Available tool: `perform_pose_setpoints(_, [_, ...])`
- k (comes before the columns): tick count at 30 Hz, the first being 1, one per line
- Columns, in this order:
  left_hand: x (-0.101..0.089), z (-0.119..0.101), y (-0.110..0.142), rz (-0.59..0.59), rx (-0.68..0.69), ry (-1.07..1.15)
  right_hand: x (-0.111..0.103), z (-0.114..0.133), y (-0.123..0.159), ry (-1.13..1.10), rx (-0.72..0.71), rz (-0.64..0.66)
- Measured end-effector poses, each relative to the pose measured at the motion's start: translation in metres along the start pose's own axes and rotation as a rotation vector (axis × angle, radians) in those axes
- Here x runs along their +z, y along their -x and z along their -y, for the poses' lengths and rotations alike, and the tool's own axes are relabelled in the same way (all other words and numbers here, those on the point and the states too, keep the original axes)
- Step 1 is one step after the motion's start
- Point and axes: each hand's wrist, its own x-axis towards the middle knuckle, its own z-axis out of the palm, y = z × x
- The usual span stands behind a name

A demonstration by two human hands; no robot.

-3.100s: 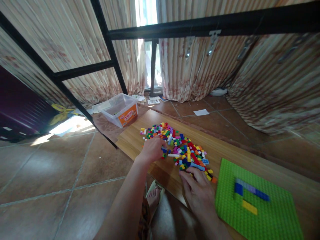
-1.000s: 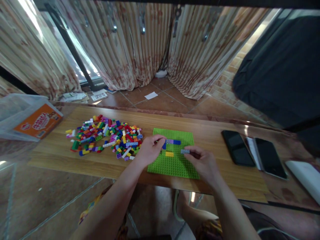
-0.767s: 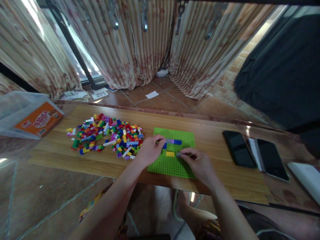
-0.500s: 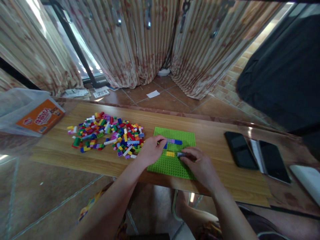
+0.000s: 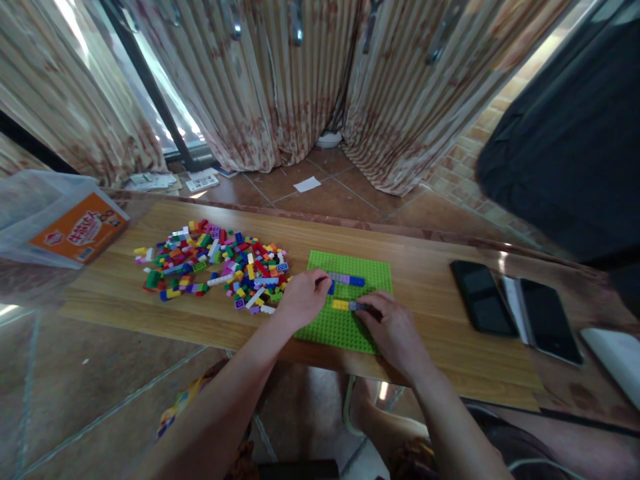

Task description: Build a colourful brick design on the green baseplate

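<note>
A green baseplate (image 5: 345,333) lies on the wooden table. On it sits a row with a grey brick, a purple brick and a blue brick (image 5: 357,281). A yellow brick (image 5: 341,305) is nearer the front. My right hand (image 5: 393,327) pinches a grey brick (image 5: 354,306) against the yellow one's right end; whether it is pressed down I cannot tell. At the plate's left side, my left hand (image 5: 306,297) is closed, thumb and finger together near the row's left end. Another blue brick (image 5: 331,288) shows beside its fingertips; what the fingers hold is hidden.
Left of the plate spreads a heap of loose coloured bricks (image 5: 225,267). A clear plastic box (image 5: 45,213) with an orange label stands at the far left. To the right lie a black phone (image 5: 483,298) and a second dark device (image 5: 549,320).
My right hand has moved left with the grey brick, closing the gap to the yellow brick. My left hand has stayed nearly in place.
</note>
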Motion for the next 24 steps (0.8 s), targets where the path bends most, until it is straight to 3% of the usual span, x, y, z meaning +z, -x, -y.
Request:
perform_pose_setpoints(12, [0.001,-0.004,0.002,0.000,-0.020,-0.043,0.003,-0.007,-0.004,-0.081,0.044,0.003])
perform_pose_setpoints(24, [0.004,-0.006,0.006,0.016,-0.021,-0.105,-0.002,-0.002,-0.013,-0.003,0.082,0.048])
